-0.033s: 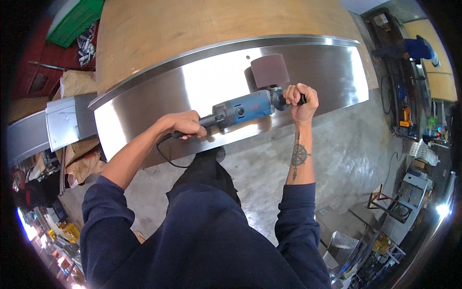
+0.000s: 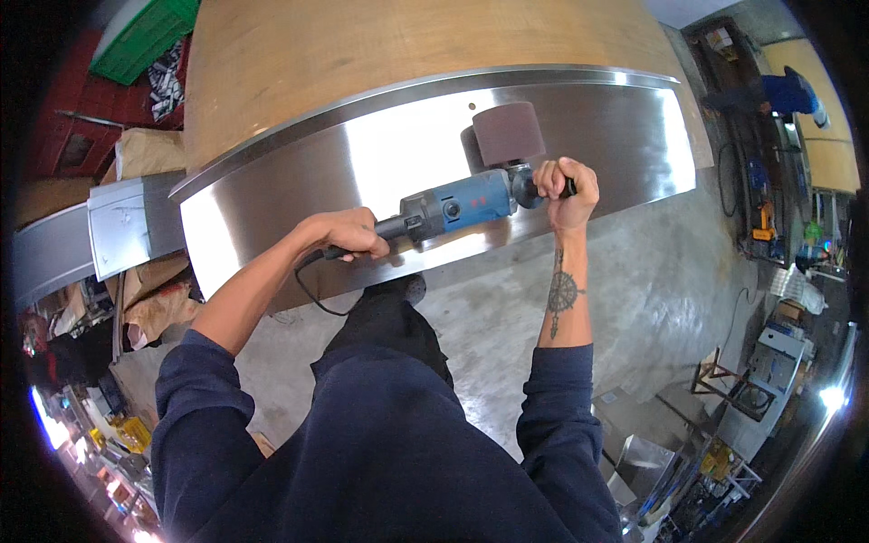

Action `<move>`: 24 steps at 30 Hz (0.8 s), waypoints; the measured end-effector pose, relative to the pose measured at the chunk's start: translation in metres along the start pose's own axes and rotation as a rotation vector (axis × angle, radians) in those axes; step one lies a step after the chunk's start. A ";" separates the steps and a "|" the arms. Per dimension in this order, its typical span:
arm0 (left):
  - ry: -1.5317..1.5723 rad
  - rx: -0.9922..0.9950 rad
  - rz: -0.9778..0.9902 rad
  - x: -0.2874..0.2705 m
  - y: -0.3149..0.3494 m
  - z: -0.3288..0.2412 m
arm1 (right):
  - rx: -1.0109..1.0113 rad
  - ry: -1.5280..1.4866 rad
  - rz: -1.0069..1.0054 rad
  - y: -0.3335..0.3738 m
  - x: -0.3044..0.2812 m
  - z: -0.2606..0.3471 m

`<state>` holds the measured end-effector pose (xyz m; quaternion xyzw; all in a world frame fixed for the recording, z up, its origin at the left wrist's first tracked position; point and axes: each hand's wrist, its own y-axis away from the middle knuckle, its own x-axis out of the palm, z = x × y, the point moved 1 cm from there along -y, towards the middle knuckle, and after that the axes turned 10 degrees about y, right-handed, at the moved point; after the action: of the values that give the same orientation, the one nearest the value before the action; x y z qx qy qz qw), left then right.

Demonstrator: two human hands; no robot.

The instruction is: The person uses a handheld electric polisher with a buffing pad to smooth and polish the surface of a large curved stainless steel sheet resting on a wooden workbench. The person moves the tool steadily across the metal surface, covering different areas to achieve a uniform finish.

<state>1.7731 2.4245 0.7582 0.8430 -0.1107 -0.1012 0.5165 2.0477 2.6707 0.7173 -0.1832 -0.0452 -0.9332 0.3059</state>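
Observation:
A blue and black handheld drum sander stretches across the near half of a shiny metal sheet. My left hand is closed round its rear grip, where the black cord comes out and loops down. The black side handle at the tool's head sits in the fist of my right hand. Beyond that head, the brownish-red abrasive drum is over the sheet, its dark reflection showing beside it. Whether the drum touches the metal or spins, I cannot tell.
The metal sheet, with a raised far edge, lies on a wooden-topped table. Red crates and a green crate with metal pieces stand at far left. Another person is at far right. A metal-framed stool stands on the concrete floor.

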 end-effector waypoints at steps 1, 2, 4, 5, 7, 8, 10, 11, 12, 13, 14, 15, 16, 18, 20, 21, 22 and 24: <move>-0.004 -0.004 -0.004 0.003 0.003 0.003 | -0.012 0.001 0.002 0.005 0.003 0.003; -0.008 -0.008 -0.008 0.005 0.008 0.006 | -0.025 0.002 0.004 0.010 0.006 0.006; -0.005 0.003 -0.019 0.012 0.019 0.012 | -0.019 0.008 0.008 0.020 0.014 0.011; -0.003 0.008 -0.025 0.015 0.025 0.017 | -0.016 0.012 0.010 0.027 0.019 0.014; -0.053 -0.003 -0.036 0.020 0.036 0.032 | -0.018 0.051 0.023 0.040 0.031 0.018; -0.077 -0.006 -0.041 0.022 0.042 0.038 | -0.019 0.073 0.029 0.046 0.037 0.021; -0.067 -0.007 -0.053 0.024 0.059 0.049 | -0.013 0.073 0.017 0.060 0.053 0.022; -0.063 -0.007 -0.057 0.022 0.068 0.056 | -0.009 0.074 0.011 0.067 0.064 0.020; -0.057 -0.005 -0.052 0.020 0.078 0.064 | -0.004 0.076 0.004 0.074 0.075 0.018; -0.045 -0.001 -0.047 0.019 0.085 0.073 | -0.005 0.076 -0.002 0.079 0.085 0.015; -0.034 0.003 -0.042 0.017 0.092 0.083 | 0.002 0.074 0.002 0.084 0.095 0.013; -0.031 0.003 -0.040 0.014 0.096 0.093 | 0.008 0.071 0.006 0.089 0.104 0.012; -0.026 0.003 -0.042 0.012 0.100 0.104 | 0.014 0.067 0.014 0.094 0.114 0.011; -0.024 -0.006 -0.046 0.005 0.113 0.123 | -0.017 0.076 0.026 0.103 0.134 0.011; -0.027 -0.024 -0.041 0.005 0.128 0.135 | -0.065 0.082 0.044 0.115 0.153 0.015; -0.040 -0.014 -0.037 0.004 0.135 0.143 | -0.041 0.075 0.032 0.122 0.162 0.018; -0.055 -0.004 -0.033 0.001 0.143 0.153 | -0.041 0.071 0.023 0.129 0.176 0.018; -0.062 0.012 -0.032 -0.006 0.158 0.174 | -0.039 0.064 0.005 0.143 0.203 0.018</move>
<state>1.7045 2.2089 0.8222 0.8442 -0.1137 -0.1350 0.5061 1.9863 2.4465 0.8050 -0.1595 -0.0165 -0.9384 0.3060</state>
